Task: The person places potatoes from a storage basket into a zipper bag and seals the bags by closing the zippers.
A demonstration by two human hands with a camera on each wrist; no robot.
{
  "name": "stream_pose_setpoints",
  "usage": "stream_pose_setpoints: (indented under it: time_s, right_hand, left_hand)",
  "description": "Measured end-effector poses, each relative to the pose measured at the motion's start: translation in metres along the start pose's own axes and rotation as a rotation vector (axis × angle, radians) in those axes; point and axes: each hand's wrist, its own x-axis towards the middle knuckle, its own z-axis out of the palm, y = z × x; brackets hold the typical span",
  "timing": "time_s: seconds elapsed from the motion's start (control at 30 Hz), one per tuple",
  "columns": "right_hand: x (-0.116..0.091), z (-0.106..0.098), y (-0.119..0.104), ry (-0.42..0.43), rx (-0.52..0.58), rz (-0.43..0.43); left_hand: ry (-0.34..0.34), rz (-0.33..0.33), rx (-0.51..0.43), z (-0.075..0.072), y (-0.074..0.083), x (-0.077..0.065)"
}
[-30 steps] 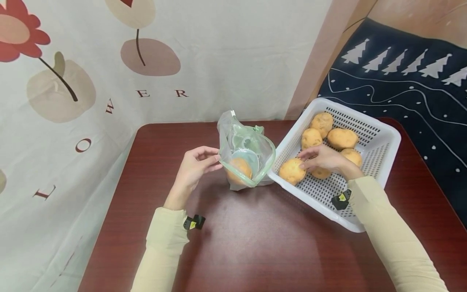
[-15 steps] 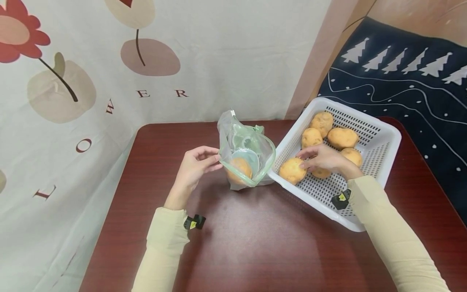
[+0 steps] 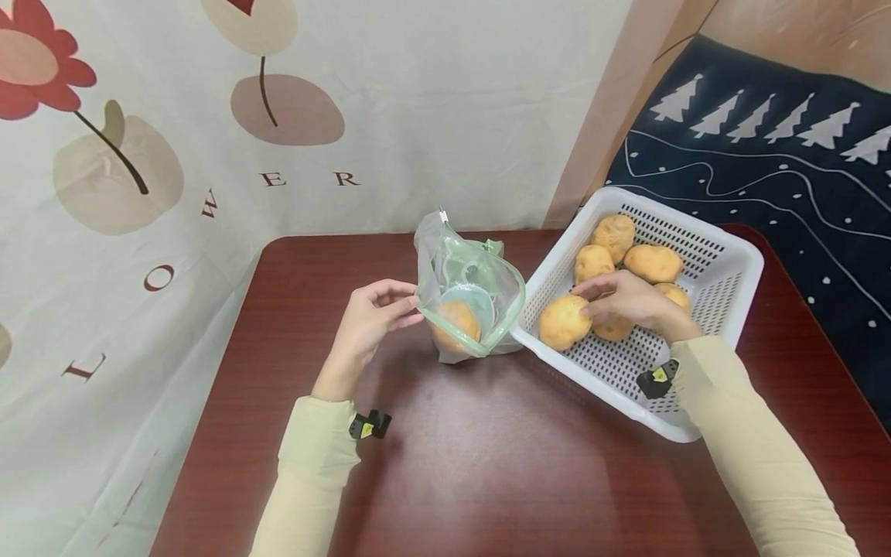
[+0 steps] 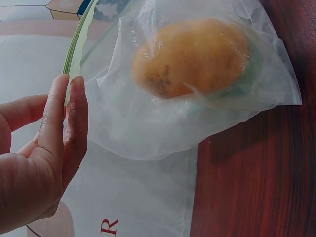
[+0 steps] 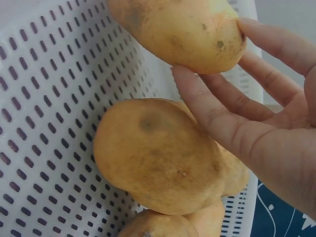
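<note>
My left hand (image 3: pixel 369 325) pinches the green-edged rim of a translucent plastic bag (image 3: pixel 452 259), whose mouth gapes. Inside the bag lies one potato (image 3: pixel 455 325), seen through the film in the left wrist view as a brownish potato (image 4: pixel 192 59). Over at the basket, my right hand (image 3: pixel 626 300) grips a potato (image 3: pixel 564 322) by its end, near the basket's left side. The right wrist view has thumb and fingers on either side of that potato (image 5: pixel 187 34), above a larger potato (image 5: pixel 158 155).
A white perforated plastic basket (image 3: pixel 738 309) stands at the right, with several more potatoes such as the one at its back (image 3: pixel 654 264). Its left corner sits close to the bag. Beneath both is a dark red wooden table (image 3: pixel 487 472), backed by a printed curtain (image 3: pixel 445 116).
My right hand has shifted slightly to the right, and the gripped potato has moved and turned with it. The left hand and the bag have stayed in place.
</note>
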Motion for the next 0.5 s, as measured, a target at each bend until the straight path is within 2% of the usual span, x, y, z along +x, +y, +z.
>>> stream_pose_setpoints:
  time_s: [0.23,0.5]
  right_hand:
    - [-0.006,-0.009,-0.005,0.023,0.093,0.005]
    - [-0.018,-0.025,-0.024,0.069,0.018,0.017]
  left_hand:
    - [0.006,-0.001,-0.007,-0.001,0.000,0.000]
    - [0.005,-0.006,-0.002,-0.001,0.000,0.000]
